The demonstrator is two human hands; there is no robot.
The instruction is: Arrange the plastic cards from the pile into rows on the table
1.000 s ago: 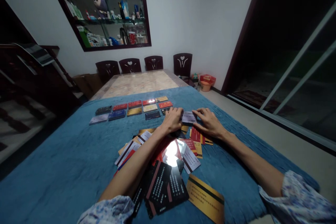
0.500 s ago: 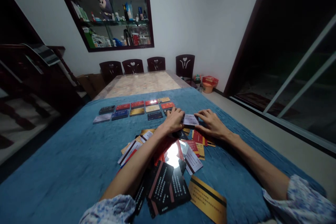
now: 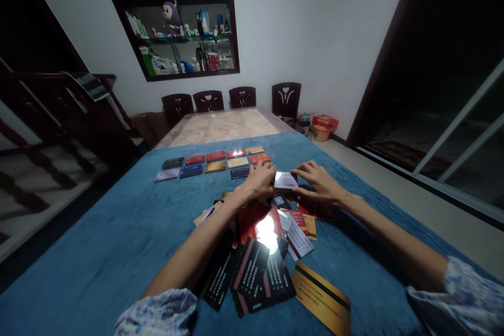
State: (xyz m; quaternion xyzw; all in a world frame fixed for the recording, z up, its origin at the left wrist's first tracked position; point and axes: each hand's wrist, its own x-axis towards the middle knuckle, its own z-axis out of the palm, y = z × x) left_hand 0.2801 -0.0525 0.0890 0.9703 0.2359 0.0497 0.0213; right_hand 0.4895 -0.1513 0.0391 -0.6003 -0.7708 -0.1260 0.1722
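Between my two hands is a pale card (image 3: pixel 285 180) with dark print, possibly several cards together, lifted just above the loose pile. My left hand (image 3: pixel 258 181) grips its left edge with bent fingers. At its right edge, my right hand (image 3: pixel 317 184) pinches with thumb and fingers. Below them lies a messy pile of cards: red cards (image 3: pixel 252 223), black cards (image 3: pixel 260 278), a white card (image 3: pixel 299 239) and a gold card (image 3: pixel 323 296). Beyond my left hand, small card stacks stand in two rows, among them a blue stack (image 3: pixel 191 169) and a gold stack (image 3: pixel 215 167). My left forearm hides part of the pile.
A blue cloth (image 3: pixel 118 241) covers the near part of the table; the bare marbled tabletop (image 3: pixel 224 123) shows beyond it. Several dark chairs (image 3: pixel 208 101) stand at the far end. A wall niche (image 3: pixel 189 37) holds bottles and a plush toy. Stair railings (image 3: pixel 35 168) are at left.
The view has shifted slightly, so the scene sits farther right. Both hands still hold the pale card, which now catches a bright glare at its upper left.
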